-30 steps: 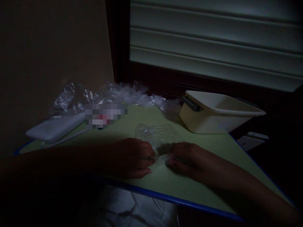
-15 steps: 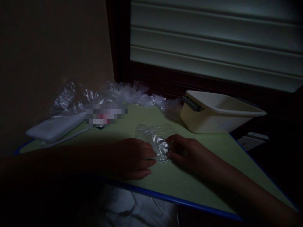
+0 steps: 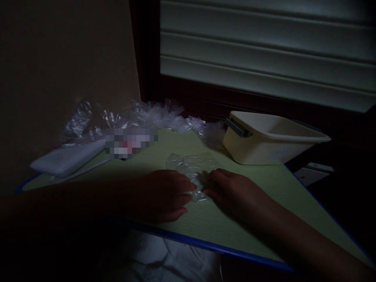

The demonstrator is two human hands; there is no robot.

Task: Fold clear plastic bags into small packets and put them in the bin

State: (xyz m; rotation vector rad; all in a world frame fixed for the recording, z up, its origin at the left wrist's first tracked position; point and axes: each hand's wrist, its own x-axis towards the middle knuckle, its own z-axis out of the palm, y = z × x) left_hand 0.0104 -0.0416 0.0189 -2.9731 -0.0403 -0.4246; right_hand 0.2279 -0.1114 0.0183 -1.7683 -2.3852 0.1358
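A small clear plastic bag (image 3: 189, 161) lies flat and slightly crinkled on the pale green table (image 3: 235, 231). My left hand (image 3: 169, 196) rests over the bag's left and near part, its fingers stretched out and spread. From the right, my right hand (image 3: 227, 186) reaches over the bag's right side. Its fingers are curved, with a gap between the thumb and the fingertips near the plastic. Dim light and the hand itself hide whether any edge of the bag is between those fingers.
A cream plastic bin (image 3: 258, 150) with a dark handle stands at the back right. Crumpled clear plastic (image 3: 152, 113) runs along the table's back edge. A white flat object (image 3: 69, 156) and a blurred-out item (image 3: 129, 143) lie at left. Blue edging (image 3: 205, 246) borders the table.
My right hand has shifted slightly left over the bag. The bright, raised folds near its fingers have gone flatter and duller. My left hand has barely moved.
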